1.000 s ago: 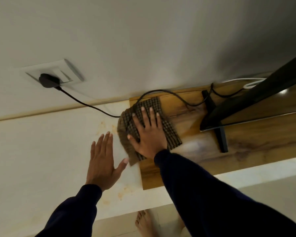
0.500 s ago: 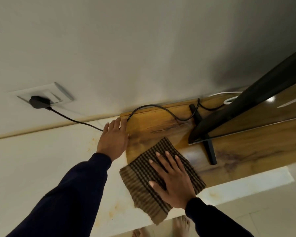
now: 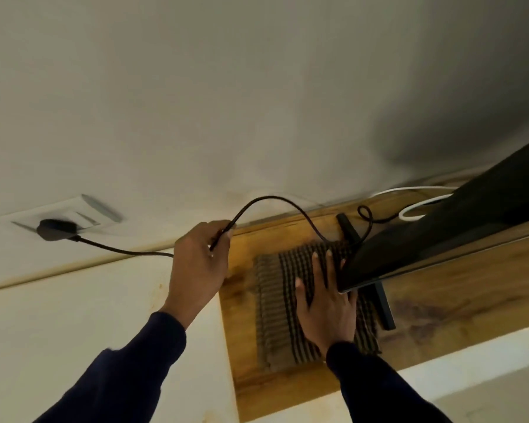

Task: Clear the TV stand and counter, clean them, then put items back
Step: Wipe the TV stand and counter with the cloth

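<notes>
A brown checked cloth [image 3: 275,303] lies flat on the wooden TV stand top [image 3: 458,297], close to the TV's black foot [image 3: 382,303]. My right hand [image 3: 327,303] presses flat on the cloth with fingers spread, fingertips reaching under the corner of the black TV [image 3: 458,227]. My left hand [image 3: 200,267] pinches the black power cable [image 3: 275,198] and holds it lifted off the wood in an arc. The cable runs from a black plug [image 3: 55,229] in the wall socket to the back of the TV.
The pale counter [image 3: 74,325] with rusty stains lies left of the stand. A white wall socket plate [image 3: 83,213] sits on the wall. A white cable [image 3: 416,206] loops behind the TV. The wall rises right behind the stand.
My left hand went from resting on the counter edge to gripping and lifting the cable. My right hand slid the cloth away from the front edge, toward the TV foot.
</notes>
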